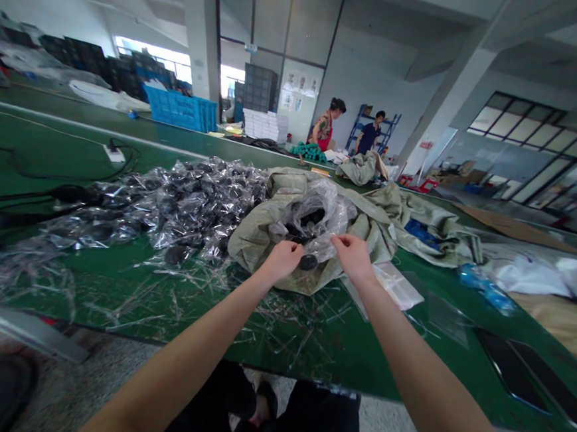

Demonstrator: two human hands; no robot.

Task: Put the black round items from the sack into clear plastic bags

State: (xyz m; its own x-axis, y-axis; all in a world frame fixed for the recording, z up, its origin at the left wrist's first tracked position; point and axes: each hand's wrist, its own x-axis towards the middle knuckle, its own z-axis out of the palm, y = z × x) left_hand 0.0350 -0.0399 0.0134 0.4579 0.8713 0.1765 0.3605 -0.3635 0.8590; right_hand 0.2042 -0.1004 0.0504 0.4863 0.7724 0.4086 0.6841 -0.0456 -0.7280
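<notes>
My left hand (285,258) is closed in a pinch at the front of an open woven sack (251,236); what its fingertips hold is hidden. My right hand (352,253) pinches the edge of clear plastic film, just right of the sack's mouth. Between the hands a small round black piece (308,263) shows by the film. Inside the sack, a crumpled clear plastic liner (322,202) surrounds more black pieces (313,216). To the left lies a big heap of black pieces wrapped in clear bags (197,202).
Plastic strips (162,299) litter the green table (318,351). A stack of clear bags (397,286) and two dark phone-like slabs (511,366) lie right. Behind are a blue crate (180,109), a power strip (114,154) and two people (328,127) at the far side.
</notes>
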